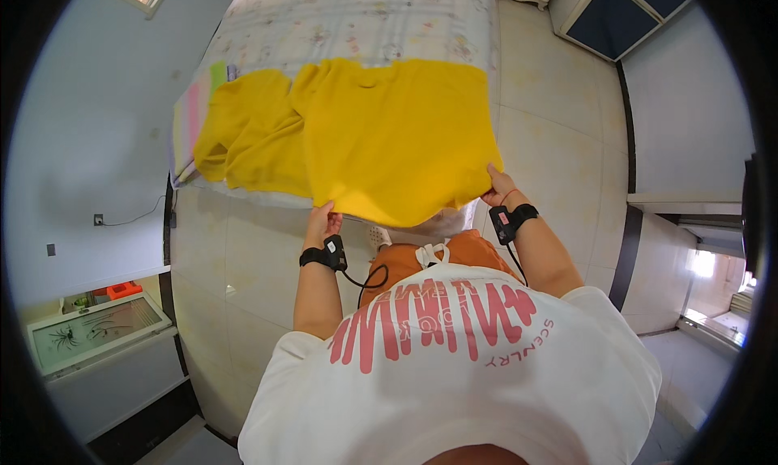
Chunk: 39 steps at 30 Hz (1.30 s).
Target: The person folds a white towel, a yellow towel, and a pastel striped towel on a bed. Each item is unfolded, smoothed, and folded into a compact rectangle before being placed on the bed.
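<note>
A yellow knitted garment (398, 124), apparently a sweater, is spread over the near end of a bed. My left hand (323, 223) pinches its near left corner. At the near right corner, my right hand (499, 186) has hold of the cloth between thumb and fingers. The near hem sags between my hands, past the bed's edge. More yellow cloth (258, 133) lies bunched against the garment's left side; whether it is a sleeve or a separate piece I cannot tell.
Pastel striped cloth (193, 112) is at the bed's left corner. A patterned sheet (364, 18) covers the mattress. Tiled floor (547, 124) runs along the right, with a dark-panelled cabinet (611, 21) beyond. On the left wall, a cord (137, 220) hangs from a socket.
</note>
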Motion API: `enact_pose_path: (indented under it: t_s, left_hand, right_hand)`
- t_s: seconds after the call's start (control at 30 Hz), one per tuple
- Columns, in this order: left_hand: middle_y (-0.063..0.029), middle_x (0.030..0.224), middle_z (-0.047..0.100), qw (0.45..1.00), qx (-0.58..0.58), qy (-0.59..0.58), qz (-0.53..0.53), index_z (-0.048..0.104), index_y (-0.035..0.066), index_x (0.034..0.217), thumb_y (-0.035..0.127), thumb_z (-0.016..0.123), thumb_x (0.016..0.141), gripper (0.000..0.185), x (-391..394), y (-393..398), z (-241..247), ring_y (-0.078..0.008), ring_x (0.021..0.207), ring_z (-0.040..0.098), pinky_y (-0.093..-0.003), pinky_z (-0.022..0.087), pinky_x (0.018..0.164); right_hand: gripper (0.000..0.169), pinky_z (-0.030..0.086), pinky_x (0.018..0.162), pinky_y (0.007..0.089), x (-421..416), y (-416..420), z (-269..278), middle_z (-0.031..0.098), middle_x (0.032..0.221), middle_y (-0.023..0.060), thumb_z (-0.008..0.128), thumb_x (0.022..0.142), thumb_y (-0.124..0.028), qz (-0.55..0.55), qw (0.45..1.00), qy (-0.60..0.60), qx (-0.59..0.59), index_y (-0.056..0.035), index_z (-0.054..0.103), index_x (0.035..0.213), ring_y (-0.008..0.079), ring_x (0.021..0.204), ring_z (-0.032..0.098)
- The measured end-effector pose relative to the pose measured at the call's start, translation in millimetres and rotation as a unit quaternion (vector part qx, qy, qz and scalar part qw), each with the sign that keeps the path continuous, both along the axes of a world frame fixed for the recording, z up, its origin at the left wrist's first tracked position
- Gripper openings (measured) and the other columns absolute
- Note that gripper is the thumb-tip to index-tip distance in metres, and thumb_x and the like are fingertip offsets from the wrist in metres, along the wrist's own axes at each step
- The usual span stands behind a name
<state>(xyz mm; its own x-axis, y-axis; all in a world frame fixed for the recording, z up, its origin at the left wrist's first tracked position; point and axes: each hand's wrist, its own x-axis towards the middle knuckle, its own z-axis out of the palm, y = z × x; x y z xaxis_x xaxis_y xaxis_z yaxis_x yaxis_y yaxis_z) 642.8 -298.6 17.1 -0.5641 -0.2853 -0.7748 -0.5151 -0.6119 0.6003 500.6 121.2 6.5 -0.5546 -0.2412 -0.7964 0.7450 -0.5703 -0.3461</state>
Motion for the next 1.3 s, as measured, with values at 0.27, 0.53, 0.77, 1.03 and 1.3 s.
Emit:
enact_pose_path:
  t_s: [0.27,0.53,0.77,1.03,1.3]
  left_hand:
    - [-0.0014,0.091,0.061,0.983,0.057,0.11,-0.133,0.057,0.008,0.102,0.021,0.06,0.086,0.021,-13,12,-2,-0.0105,0.081,0.057,-0.0235,0.048,0.07]
    - [0.0007,0.084,0.06,0.957,-0.074,0.027,-0.279,0.057,0.007,0.102,0.021,0.062,0.084,0.024,-25,47,27,-0.0081,0.071,0.055,-0.0207,0.044,0.06]
    - [-0.0006,0.086,0.06,0.986,-0.022,-0.043,-0.159,0.058,0.007,0.102,0.024,0.058,0.087,0.022,-3,-11,20,-0.0096,0.072,0.056,-0.0227,0.048,0.061]
    - [-0.004,0.062,0.057,0.998,0.027,-0.026,-0.042,0.059,0.004,0.08,0.026,0.059,0.086,0.023,-32,-130,-39,-0.0128,0.048,0.052,-0.0236,0.042,0.046]
    - [-0.0025,0.052,0.045,0.998,0.039,-0.035,-0.015,0.048,0.008,0.066,0.019,0.055,0.083,0.021,-56,-273,-91,-0.0135,0.039,0.038,-0.0268,0.035,0.041]
  right_hand:
    - [0.03,0.048,0.09,0.0378,5,26,-22,0.054,0.116,0.0115,0.043,0.089,-0.007,0.074,0.996,-0.054,0.009,-0.0039,0.045,0.119,0.026,0.102,0.057]
    - [0.029,0.048,0.089,0.0418,14,13,-3,0.057,0.113,0.0109,0.04,0.091,-0.013,0.053,0.997,-0.048,0.024,-0.0061,0.046,0.118,0.0249,0.102,0.059]
    - [0.031,0.05,0.083,0.0408,2,-6,-35,0.058,0.111,0.0107,0.046,0.085,-0.011,0.143,0.981,-0.097,0.088,-0.0075,0.048,0.116,0.0261,0.097,0.06]
    - [0.032,0.049,0.083,0.0451,-24,-90,4,0.056,0.114,0.0096,0.04,0.086,-0.009,-0.001,0.993,0.102,0.055,-0.008,0.047,0.117,0.0273,0.101,0.057]
    - [0.03,0.049,0.085,0.038,-34,-245,64,0.06,0.108,0.008,0.049,0.091,-0.016,0.097,0.977,0.181,0.064,-0.0027,0.05,0.117,0.0241,0.1,0.058]
